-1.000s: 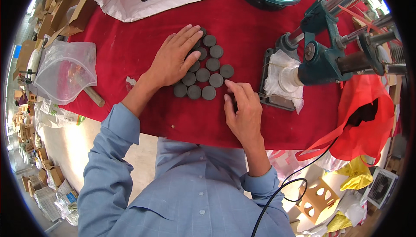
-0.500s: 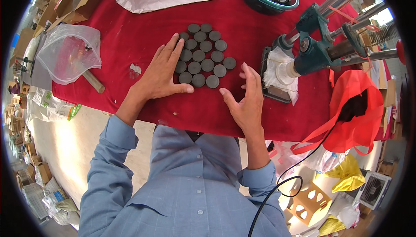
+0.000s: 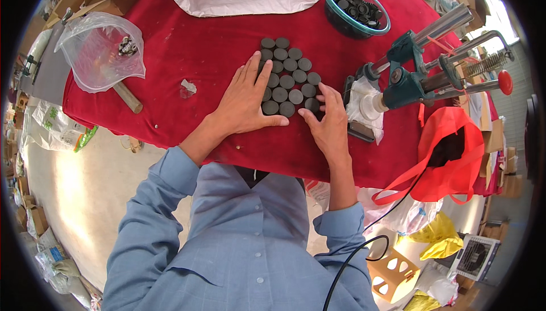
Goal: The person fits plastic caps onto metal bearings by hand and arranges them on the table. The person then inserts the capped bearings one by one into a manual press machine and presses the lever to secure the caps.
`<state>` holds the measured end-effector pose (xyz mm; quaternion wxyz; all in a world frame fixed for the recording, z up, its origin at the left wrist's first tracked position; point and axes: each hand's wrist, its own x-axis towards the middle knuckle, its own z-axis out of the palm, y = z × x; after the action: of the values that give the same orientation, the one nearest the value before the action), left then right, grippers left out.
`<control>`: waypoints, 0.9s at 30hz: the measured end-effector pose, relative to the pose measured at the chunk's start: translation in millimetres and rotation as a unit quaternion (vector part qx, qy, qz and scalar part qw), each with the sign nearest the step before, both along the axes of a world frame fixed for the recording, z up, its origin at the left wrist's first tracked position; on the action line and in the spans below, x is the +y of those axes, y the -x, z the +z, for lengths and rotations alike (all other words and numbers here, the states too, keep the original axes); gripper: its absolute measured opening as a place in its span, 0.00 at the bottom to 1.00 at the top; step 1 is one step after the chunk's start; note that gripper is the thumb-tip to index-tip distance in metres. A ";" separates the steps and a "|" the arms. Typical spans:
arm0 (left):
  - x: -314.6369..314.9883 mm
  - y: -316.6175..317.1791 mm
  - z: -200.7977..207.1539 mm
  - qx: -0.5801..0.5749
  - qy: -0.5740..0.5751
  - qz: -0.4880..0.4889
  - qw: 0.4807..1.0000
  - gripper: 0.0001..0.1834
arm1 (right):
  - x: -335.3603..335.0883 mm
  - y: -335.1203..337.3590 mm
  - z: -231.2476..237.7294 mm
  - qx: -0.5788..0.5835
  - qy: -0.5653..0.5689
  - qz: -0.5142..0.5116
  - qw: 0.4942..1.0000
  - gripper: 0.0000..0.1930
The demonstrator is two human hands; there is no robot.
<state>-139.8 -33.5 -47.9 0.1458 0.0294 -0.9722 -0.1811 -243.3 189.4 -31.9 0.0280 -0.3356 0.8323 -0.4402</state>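
Observation:
Several dark grey round discs (image 3: 286,82) lie flat and close together in a cluster on the red cloth. My left hand (image 3: 244,100) rests along the cluster's left side, fingers stretched out, thumb apart below the nearest discs. It covers part of the left-hand discs. On the right, my right hand (image 3: 330,124) is slightly curled, with thumb and forefinger spread around the lower right disc (image 3: 311,104) and seemingly against it. The other fingers of that hand are partly hidden. Neither hand lifts anything.
A hand press (image 3: 405,83) stands close by my right hand. At the back are a white cloth tray (image 3: 239,4) and a teal bowl (image 3: 388,27) of dark discs. A clear plastic bag (image 3: 96,63) and a short rod (image 3: 128,98) lie left; a red bag (image 3: 469,157) hangs right.
My right hand has come in to the cluster's right edge, and the two hands are nearer each other. The right-hand discs have shifted slightly. The whole view has shifted a little.

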 end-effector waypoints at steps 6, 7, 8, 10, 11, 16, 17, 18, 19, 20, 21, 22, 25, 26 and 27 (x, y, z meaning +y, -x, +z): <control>-52.4 13.4 12.9 0.033 -0.243 0.014 0.969 0.50 | 12.8 -17.0 -5.2 0.013 0.041 -0.023 0.999 0.32; -58.8 21.8 13.4 0.038 -0.252 0.023 0.967 0.42 | 16.0 -20.8 -9.4 0.020 0.049 -0.035 0.998 0.30; -62.2 31.0 15.5 0.036 -0.255 0.024 0.966 0.42 | 19.5 -25.0 -11.9 0.018 0.046 -0.034 0.998 0.30; -65.0 50.1 16.2 0.031 -0.271 0.025 0.962 0.40 | 23.5 -35.0 -17.5 0.086 0.016 -0.047 0.995 0.28; -63.1 60.2 10.5 0.041 -0.258 0.008 0.965 0.39 | 22.9 -40.9 -13.2 0.077 0.015 -0.054 0.995 0.27; -40.5 81.9 -11.7 0.018 -0.018 -0.049 0.998 0.41 | 19.4 -43.4 -14.5 0.056 0.007 -0.081 0.995 0.27; -38.1 82.1 -11.7 0.020 -0.024 -0.062 0.998 0.42 | 19.1 -42.6 -15.0 0.065 -0.002 -0.082 0.995 0.27; -36.7 82.7 -11.4 0.022 -0.029 -0.075 0.997 0.43 | 19.0 -42.2 -15.3 0.074 -0.011 -0.082 0.994 0.27; -36.7 82.2 -11.3 0.022 -0.031 -0.076 0.996 0.43 | 18.5 -42.4 -15.1 0.073 -0.013 -0.083 0.994 0.27; -37.4 81.5 -11.1 0.024 -0.035 -0.075 0.996 0.42 | 17.9 -43.0 -14.5 0.073 -0.015 -0.083 0.994 0.27; -38.6 81.2 -10.7 0.026 -0.039 -0.074 0.996 0.42 | 17.1 -43.3 -14.1 0.073 -0.016 -0.082 0.994 0.27; -38.9 80.6 -9.5 0.025 -0.042 -0.074 0.996 0.42 | 17.1 -43.2 -13.9 0.072 -0.019 -0.082 0.994 0.27; -40.5 79.3 -6.1 0.042 -0.096 -0.070 0.992 0.40 | 16.9 -41.7 -13.2 0.081 -0.018 -0.079 0.993 0.27; -40.3 78.4 -5.5 0.046 -0.115 -0.071 0.990 0.39 | 17.4 -41.4 -12.8 0.082 -0.020 -0.080 0.993 0.27; -39.9 77.5 -4.8 0.049 -0.133 -0.072 0.987 0.39 | 18.3 -41.0 -12.2 0.082 -0.021 -0.080 0.993 0.27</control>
<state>-217.3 -73.4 -52.7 0.1746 -0.0306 -0.9307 -0.3201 -202.3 207.7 -44.2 -0.0685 -0.3020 0.8650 -0.3949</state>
